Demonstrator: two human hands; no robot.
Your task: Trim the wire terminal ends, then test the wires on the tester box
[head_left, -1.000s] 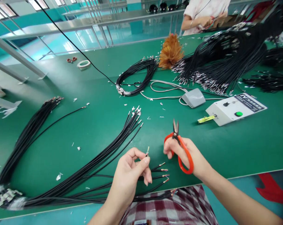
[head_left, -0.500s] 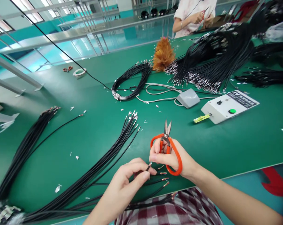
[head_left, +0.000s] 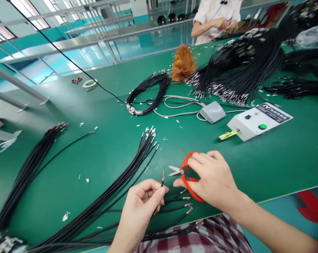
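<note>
Red-handled scissors (blades parted) fill the curled right hand; the left hand pinches 1 black cable.

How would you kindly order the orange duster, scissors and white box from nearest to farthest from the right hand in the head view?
1. Scissors, held in the right hand.
2. White box, ahead and right.
3. Orange duster, farther ahead, slightly left.

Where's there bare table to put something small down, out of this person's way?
A broad, nearly bare patch of green tabletop borders the right hand, white box and near edge. Another, dotted with scraps, lies between the left bundle and middle bundle. It's crowded back right under heaped cables, and around the left hand, beside loose cable ends.
</note>
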